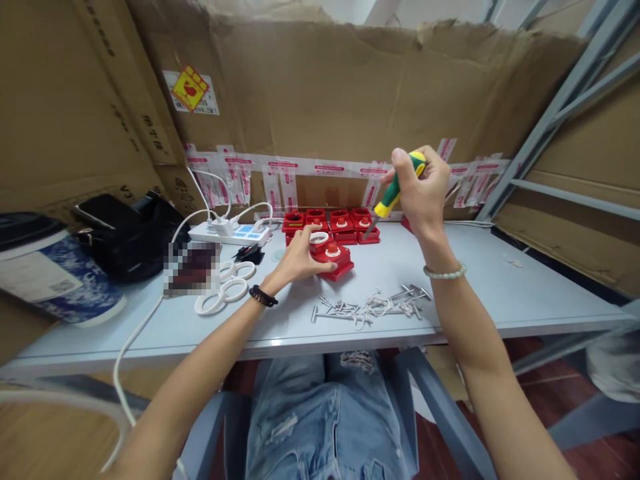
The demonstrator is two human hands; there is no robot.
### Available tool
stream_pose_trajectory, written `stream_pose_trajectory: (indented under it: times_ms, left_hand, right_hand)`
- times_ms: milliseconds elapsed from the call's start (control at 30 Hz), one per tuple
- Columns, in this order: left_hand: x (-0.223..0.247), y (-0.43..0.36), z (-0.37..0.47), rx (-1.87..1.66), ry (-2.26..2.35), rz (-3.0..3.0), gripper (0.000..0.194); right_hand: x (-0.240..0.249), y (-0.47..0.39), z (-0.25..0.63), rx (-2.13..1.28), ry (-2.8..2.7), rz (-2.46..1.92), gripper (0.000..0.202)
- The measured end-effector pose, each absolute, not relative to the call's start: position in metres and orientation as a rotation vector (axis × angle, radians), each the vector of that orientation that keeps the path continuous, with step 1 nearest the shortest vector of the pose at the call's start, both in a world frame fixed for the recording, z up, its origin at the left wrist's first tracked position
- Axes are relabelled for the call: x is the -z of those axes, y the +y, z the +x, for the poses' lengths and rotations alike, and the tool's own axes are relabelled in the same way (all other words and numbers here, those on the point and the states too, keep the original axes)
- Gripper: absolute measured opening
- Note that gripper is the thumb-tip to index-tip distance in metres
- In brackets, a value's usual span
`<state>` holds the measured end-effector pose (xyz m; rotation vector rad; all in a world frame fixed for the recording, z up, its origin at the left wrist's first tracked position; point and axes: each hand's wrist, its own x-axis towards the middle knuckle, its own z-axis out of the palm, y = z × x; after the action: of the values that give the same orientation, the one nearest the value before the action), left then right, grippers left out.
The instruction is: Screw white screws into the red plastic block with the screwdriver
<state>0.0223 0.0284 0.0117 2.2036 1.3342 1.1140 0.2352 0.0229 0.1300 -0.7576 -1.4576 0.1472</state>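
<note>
In my raised right hand (pixel 425 190) is a screwdriver (pixel 393 193) with a green and yellow handle, its shaft slanting down to the left. The tip shows close to the back row of red housings (pixel 345 225); whether it touches one I cannot tell. My left hand (pixel 300 259) grips a nearer red housing (pixel 341 261), which has a round red button in a white collar. A white ring (pixel 319 237) shows by the fingers of that hand. Closer to me lie a loose pile of screws (pixel 345 307) and several metal T-shaped rods (pixel 333 316) tangled with white string.
On the left are white rings (pixel 223 297), a power strip (pixel 240 233) with plugged cables, a black bag (pixel 120 240) and a blue and white tub (pixel 60 273). Cardboard (pixel 325 100) walls the back. A metal frame (pixel 545 120) stands at right.
</note>
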Motion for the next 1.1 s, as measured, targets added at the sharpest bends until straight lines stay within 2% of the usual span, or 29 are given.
stream_pose_trajectory:
  times_ms: [100, 267, 567, 833, 1100]
  left_hand:
    - [-0.016, 0.034, 0.019, -1.234, 1.207, 2.015, 0.071]
    - [-0.015, 0.044, 0.015, -1.362, 1.054, 1.854, 0.066]
    - [-0.026, 0.032, 0.013, -1.684, 1.02, 2.669, 0.091]
    - [-0.025, 0.033, 0.011, -1.643, 1.025, 2.858, 0.086]
    - [-0.023, 0.034, 0.011, -1.825, 0.938, 2.832, 0.099]
  right_hand:
    - [-0.124, 0.028, 0.244, -0.251, -1.359, -0.837, 0.032]
    - [-0.105, 0.028, 0.244, -0.396, -1.636, -1.02, 0.039]
    - [-0.089, 0.024, 0.228, -0.743, -2.009, -1.296, 0.048]
    - [-0.083, 0.032, 0.245, -1.044, -2.008, -1.079, 0.052]
    - [-0.081, 0.032, 0.25, -1.096, -1.963, -0.943, 0.053]
